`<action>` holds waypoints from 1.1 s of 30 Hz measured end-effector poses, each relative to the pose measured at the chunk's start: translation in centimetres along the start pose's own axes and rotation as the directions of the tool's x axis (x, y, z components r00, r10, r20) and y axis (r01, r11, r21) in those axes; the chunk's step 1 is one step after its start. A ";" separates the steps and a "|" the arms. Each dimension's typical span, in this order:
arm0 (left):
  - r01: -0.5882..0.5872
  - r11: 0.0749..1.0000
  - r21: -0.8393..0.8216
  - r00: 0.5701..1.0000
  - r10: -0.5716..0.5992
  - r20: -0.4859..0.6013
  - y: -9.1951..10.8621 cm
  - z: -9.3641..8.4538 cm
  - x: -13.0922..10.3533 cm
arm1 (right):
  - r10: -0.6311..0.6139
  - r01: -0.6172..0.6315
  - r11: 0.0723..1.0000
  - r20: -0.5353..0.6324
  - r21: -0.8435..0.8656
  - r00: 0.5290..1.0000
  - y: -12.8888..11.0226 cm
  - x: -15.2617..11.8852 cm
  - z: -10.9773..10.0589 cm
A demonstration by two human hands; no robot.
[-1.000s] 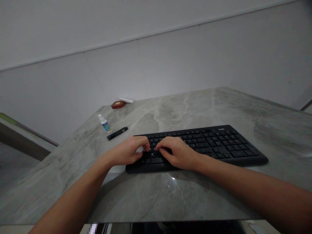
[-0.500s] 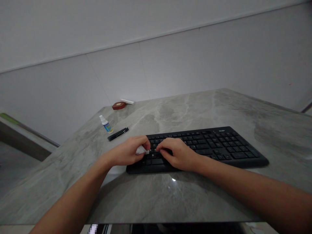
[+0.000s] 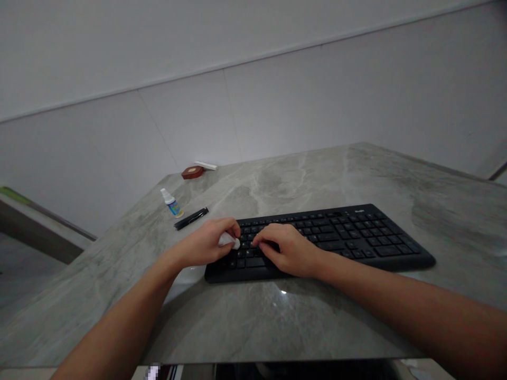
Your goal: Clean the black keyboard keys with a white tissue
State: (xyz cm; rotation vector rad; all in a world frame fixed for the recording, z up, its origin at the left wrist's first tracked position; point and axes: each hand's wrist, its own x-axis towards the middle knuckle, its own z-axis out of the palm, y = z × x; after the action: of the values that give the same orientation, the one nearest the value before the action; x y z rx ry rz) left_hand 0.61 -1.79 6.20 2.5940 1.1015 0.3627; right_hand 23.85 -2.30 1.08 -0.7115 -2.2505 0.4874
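Note:
A black keyboard [image 3: 358,232] lies on the grey marbled table. Over its left end is my left hand [image 3: 209,243], closed around a crumpled white wad [image 3: 227,240] that looks like tissue or cloth; part of it sticks out between thumb and fingers. My right hand [image 3: 291,250] rests on the keyboard just right of it, fingers curled and thumb tucked beneath them. Its fingertips are at the keys, and whatever they may pinch is hidden. A small gap separates the two hands.
Left of the keyboard lies a black pen-like item [image 3: 191,218], with a small white spray bottle [image 3: 171,203] standing behind it. A reddish-brown case [image 3: 192,172] and a white strip [image 3: 206,165] lie near the wall. The table's front edge [image 3: 253,362] runs below my arms.
My left hand has shifted slightly left and up with the white wad, away from the right hand. My right hand stays at nearly the same spot on the keyboard.

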 end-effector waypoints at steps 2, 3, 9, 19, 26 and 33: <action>-0.024 1.000 -0.020 0.999 0.024 0.028 0.0 0.1 0.0 | -0.003 0.003 1.000 0.002 -0.001 1.000 0.0 0.0 0.0; -0.037 0.999 -0.034 0.998 0.039 0.044 0.0 0.2 0.0 | -0.004 0.004 1.000 0.003 -0.002 1.000 0.0 0.1 0.0; -0.039 0.999 -0.016 0.999 0.038 -0.023 0.3 0.7 0.2 | 0.003 -0.003 1.000 0.007 -0.005 1.000 0.0 0.0 0.0; -0.009 1.000 0.010 0.998 0.009 -0.068 0.2 0.9 0.4 | 0.001 -0.001 1.000 -0.006 0.001 1.000 0.1 0.0 0.1; -0.035 0.999 -0.013 0.999 0.035 0.001 0.3 0.7 0.3 | -0.007 0.007 1.000 -0.002 -0.005 1.000 0.1 0.0 0.1; -0.032 0.999 -0.015 0.999 0.032 0.007 0.2 0.4 0.1 | -0.002 0.002 1.000 0.001 -0.007 1.000 0.0 0.1 0.1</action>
State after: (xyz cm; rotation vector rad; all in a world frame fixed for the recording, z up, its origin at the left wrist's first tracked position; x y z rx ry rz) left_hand 1.00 -1.92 5.90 2.6012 1.0519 0.3676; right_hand 23.75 -2.26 1.09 -0.7128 -2.2552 0.4789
